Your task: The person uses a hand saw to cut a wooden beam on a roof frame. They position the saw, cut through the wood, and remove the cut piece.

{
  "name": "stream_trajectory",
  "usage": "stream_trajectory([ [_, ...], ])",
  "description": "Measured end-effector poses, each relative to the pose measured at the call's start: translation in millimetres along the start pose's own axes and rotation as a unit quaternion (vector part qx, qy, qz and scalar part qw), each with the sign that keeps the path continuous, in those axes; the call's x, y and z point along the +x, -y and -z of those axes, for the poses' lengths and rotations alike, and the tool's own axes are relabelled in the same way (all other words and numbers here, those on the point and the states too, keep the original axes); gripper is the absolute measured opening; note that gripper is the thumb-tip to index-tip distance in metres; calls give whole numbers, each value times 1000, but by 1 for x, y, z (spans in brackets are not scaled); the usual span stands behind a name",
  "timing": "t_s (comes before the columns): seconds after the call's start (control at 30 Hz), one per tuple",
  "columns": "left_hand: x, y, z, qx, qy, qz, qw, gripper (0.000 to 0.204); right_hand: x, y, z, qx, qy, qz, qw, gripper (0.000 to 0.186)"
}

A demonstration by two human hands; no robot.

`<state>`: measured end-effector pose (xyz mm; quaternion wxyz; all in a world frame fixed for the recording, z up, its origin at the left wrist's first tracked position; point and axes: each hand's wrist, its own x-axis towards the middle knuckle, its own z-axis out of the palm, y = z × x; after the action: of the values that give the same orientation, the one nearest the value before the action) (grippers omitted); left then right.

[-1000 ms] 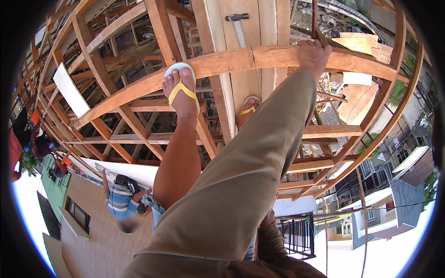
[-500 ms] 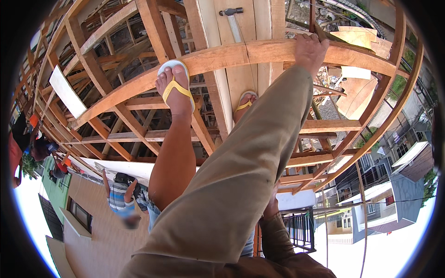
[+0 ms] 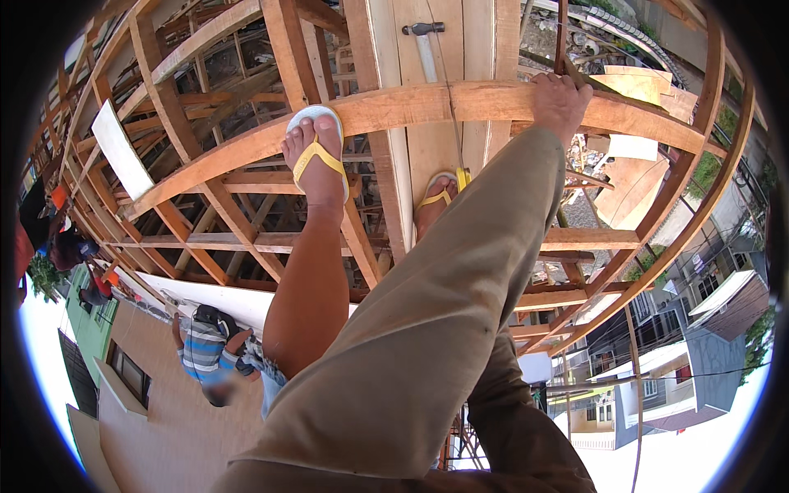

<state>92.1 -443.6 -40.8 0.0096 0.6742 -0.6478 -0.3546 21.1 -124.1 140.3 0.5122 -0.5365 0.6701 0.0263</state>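
The right hand (image 3: 560,103) wraps its fingers around the curved wooden beam (image 3: 411,107). The long tan sleeve (image 3: 427,329) hides the other hand. Just past the hand lies 1 hammer (image 3: 425,37).

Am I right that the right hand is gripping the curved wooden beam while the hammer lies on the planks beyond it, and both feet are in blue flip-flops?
Not quite. The head view shows yellow-strapped flip-flops, not blue. The rest holds: the right hand grips the curved wooden beam, and the hammer lies on the planks beyond it.
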Motion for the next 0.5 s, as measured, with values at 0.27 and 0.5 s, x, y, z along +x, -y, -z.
stream_trajectory([
  [0.27, 7, 16, -20, -16, -17, 44, 999, 23, -51, -29, 10, -28, -22, 30, 999, 35],
  [0.5, -2, 18, 12, -19, 23, -31, 999, 40, 84, 12, -19, 16, 1, 38, 999, 34],
])
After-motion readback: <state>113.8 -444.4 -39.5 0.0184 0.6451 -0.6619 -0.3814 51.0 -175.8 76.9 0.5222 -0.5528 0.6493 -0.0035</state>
